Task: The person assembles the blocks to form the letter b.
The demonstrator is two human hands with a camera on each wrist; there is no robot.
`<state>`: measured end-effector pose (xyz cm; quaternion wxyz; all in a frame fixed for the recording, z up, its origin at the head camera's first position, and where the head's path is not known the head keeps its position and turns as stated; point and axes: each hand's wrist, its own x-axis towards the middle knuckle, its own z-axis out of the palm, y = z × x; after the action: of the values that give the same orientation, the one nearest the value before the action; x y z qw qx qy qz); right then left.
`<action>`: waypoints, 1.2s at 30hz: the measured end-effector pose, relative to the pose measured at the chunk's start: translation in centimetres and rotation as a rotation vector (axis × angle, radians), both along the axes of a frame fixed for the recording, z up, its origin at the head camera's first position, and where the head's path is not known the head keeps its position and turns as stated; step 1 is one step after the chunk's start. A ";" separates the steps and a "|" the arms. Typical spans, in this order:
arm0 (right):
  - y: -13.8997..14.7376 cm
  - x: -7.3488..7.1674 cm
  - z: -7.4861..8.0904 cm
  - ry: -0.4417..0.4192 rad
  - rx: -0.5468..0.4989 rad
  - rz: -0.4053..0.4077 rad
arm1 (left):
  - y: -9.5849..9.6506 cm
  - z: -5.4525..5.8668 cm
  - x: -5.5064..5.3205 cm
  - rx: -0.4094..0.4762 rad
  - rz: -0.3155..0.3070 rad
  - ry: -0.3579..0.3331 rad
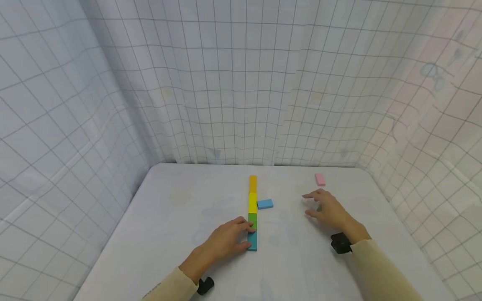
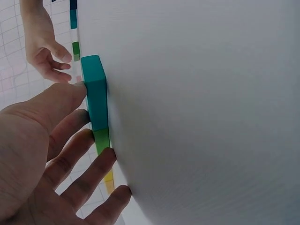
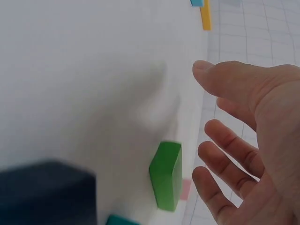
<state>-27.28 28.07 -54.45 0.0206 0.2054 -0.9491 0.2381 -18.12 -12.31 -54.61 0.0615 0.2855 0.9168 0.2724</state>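
A straight row of flat blocks runs away from me: teal, green, yellow and orange. My left hand rests against the row's left side at the near end, its thumb at the teal block and fingertips by the teal-green joint. In the left wrist view its fingers are spread, not wrapped round the teal block. Over the table at right, my right hand hovers with loosely bent fingers, holding nothing. A loose green block lies close by, mostly hidden by that hand in the head view.
A light blue block lies just right of the row. Farther back at right is a pink block. Another teal block shows partly in the right wrist view, near a blurred dark shape. Grid-patterned white curtains surround the white table.
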 end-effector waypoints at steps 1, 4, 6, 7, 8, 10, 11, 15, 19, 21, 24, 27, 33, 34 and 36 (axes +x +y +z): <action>0.3 0.0 0.0 0.004 0.001 -0.012 | 0.0 0.0 0.0 0.001 0.000 0.001; 1.3 0.1 0.1 0.015 -0.002 -0.033 | 0.0 0.0 -0.1 0.001 0.001 0.000; 1.9 0.2 0.1 0.019 -0.008 -0.044 | 0.1 0.0 -0.1 0.002 -0.001 -0.002; 2.1 0.2 0.1 0.022 -0.008 -0.045 | 0.0 0.0 -0.1 0.003 -0.001 -0.002; 2.4 0.2 0.1 0.025 -0.008 -0.045 | 0.0 -0.1 -0.1 0.005 -0.001 -0.003; 2.9 0.3 0.2 0.032 -0.009 -0.038 | 0.0 -0.1 0.0 0.008 -0.002 -0.004; 3.1 0.3 0.2 0.037 -0.008 -0.030 | 0.0 -0.1 0.0 0.008 -0.002 -0.002; 3.8 0.2 0.0 0.047 -0.005 -0.001 | 0.0 0.0 0.1 0.008 -0.003 0.009; 4.2 0.0 -0.4 0.021 -0.006 0.018 | 0.0 0.0 0.0 -0.001 0.004 0.009; 4.4 -0.1 -0.5 0.002 -0.010 0.019 | 0.0 -0.1 0.0 -0.008 0.008 0.007; 4.6 -0.2 -0.8 -0.017 -0.021 0.023 | 0.0 -0.2 -0.1 -0.019 0.010 0.003; 4.7 -0.3 -1.1 -0.019 -0.031 0.025 | 0.1 -0.3 -0.1 -0.025 0.011 0.001; 4.5 -0.4 -1.4 0.002 -0.017 0.014 | 0.3 -0.2 -0.1 -0.036 0.012 0.008; 4.5 -0.4 -1.5 0.006 -0.017 0.015 | 0.2 -0.2 -0.1 -0.037 0.014 0.007; 4.3 -0.4 -1.5 0.012 -0.019 0.016 | 0.2 -0.2 0.0 -0.040 0.017 0.009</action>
<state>-27.66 32.32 -55.91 0.0267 0.2141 -0.9449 0.2461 -18.15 -12.08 -54.76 0.0609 0.2776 0.9247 0.2533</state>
